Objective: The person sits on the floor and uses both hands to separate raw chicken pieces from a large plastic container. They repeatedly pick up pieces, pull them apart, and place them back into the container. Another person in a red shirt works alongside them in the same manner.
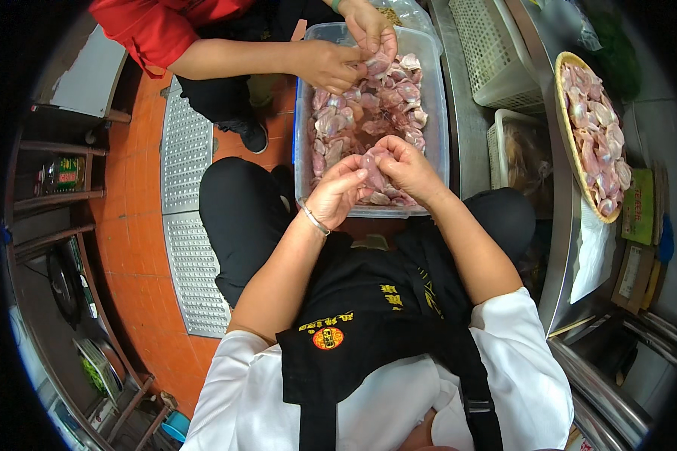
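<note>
A raw gizzard point(371, 170), pink and purplish, is pinched between my two hands above the near half of a clear plastic tub point(302, 161). My left hand point(334, 192), with a bracelet at the wrist, has its fingertips closed on the gizzard's left side. On the other side, the thumb and fingers of my right hand point(411, 170) grip the same piece. Many more raw gizzards point(334, 126) lie in the tub, with reddish liquid in the middle. Across the tub, a co-worker's two hands point(344, 66) hold another gizzard point(378, 64).
At the right, a round basket point(566, 129) heaped with gizzards rests on a metal counter. White plastic crates point(489, 52) stand beside the tub. A metal floor grate point(192, 255) crosses the orange tiles on the left, near a wooden shelf rack point(60, 197).
</note>
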Motion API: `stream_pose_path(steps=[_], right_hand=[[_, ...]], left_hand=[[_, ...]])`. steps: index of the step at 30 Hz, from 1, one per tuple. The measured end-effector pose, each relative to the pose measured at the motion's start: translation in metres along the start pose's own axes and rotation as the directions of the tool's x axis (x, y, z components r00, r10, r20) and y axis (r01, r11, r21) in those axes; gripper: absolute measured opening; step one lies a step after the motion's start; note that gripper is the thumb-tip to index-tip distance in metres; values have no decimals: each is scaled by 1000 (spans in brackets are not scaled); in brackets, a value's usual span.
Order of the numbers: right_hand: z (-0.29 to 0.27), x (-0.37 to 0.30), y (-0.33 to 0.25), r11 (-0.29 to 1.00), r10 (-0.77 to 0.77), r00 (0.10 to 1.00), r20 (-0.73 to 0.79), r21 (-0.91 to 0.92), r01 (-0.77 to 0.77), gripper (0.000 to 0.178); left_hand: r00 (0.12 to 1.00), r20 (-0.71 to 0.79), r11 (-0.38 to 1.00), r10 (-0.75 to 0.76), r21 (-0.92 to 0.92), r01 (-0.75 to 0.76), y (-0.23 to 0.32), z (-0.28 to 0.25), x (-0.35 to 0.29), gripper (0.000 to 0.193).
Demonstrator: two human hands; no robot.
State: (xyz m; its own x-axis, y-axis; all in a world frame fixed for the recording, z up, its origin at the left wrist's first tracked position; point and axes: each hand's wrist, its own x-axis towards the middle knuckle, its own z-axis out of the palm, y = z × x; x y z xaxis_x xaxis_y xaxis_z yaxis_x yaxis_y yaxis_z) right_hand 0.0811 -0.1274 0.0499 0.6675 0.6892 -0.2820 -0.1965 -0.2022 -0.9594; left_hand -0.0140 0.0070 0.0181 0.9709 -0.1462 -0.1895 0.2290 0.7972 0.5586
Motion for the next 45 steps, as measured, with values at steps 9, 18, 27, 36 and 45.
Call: stream_pose_path(steps=[9,18,27,36,45], right_hand=[[-2,4,18,996,-50,997,-65,-72,45,20],[-13,5,8,968,100,995,18,230,-101,23],[-4,-1,-5,814,-518,832,-199,-413,408,21],[-1,-7,-9,858,-403,912,-76,-378,348,18],[3,-5,-10,697,-597,793,-123,-569,437,8]], left_hand=[[970,-205,938,132,341,-56,-10,2,7,13],[980,-199,963,26,268,29,-8,-17,13,18],[988,-155,969,9,-242,-47,5,11,-2,26],[986,-143,988,89,-116,-105,-4,5,2,18],[984,-150,994,98,-32,-104,-5,15,2,21]])
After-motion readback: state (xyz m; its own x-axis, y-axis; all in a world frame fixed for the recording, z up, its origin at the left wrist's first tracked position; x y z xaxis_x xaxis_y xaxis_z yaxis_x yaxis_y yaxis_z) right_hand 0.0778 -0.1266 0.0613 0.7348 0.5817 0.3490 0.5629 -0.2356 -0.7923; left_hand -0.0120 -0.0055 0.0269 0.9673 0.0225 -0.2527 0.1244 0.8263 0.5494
